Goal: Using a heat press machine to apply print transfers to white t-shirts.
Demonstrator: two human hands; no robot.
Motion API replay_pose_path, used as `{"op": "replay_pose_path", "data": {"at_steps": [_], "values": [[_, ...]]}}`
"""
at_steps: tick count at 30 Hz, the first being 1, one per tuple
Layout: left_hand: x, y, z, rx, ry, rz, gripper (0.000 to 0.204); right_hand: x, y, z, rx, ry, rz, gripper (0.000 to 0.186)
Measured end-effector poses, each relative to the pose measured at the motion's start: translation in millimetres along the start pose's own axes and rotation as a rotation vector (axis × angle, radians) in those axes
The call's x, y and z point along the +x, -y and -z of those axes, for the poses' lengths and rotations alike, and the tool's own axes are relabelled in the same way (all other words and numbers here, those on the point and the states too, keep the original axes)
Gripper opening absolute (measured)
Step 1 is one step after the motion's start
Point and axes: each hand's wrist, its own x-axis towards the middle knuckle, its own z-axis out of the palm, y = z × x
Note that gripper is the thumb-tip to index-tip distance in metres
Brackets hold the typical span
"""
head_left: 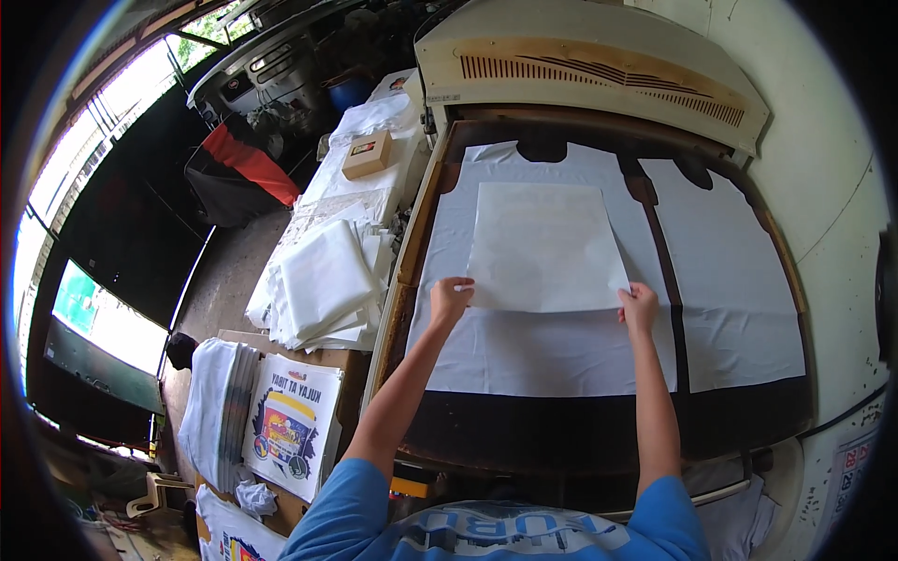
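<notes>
A large white paper sheet (547, 245) is held by its two near corners. My left hand (453, 300) pinches its near left corner. At the near right corner, my right hand (638, 307) pinches the same sheet. Beneath it a white shirt-shaped cloth piece (552, 351) lies spread on the dark press bed (543, 425). A second white cloth piece (734, 280) lies flat to the right, with a dark strip of bed between the two. Whether the sheet touches the cloth all over, I cannot tell.
Behind the bed rises the press's cream vented hood (589, 65). To the left are folded white cloths (323, 280) and a small cardboard box (368, 154) on a long table. Nearer stand a stack of printed sheets (292, 425) and folded white fabric (217, 411). A wall (814, 159) borders the right.
</notes>
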Motion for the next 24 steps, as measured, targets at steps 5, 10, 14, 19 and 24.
{"op": "replay_pose_path", "data": {"at_steps": [5,10,14,19,24], "values": [[29,5,-5,0.054,0.059,0.018,0.032,25,9,-14,-0.052,-0.033,0.025,0.022],[43,1,-11,0.117,0.047,0.002,0.036,35,9,-19,-0.104,-0.063,0.057,0.016],[47,2,-14,0.111,0.025,-0.029,0.038,38,9,-21,-0.138,-0.039,0.031,0.023],[47,7,-11,0.149,0.015,-0.042,0.036,37,6,-20,-0.166,-0.011,0.042,0.024],[49,12,-8,0.164,0.004,-0.042,0.034,34,5,-24,-0.166,0.004,0.046,0.019]]}}
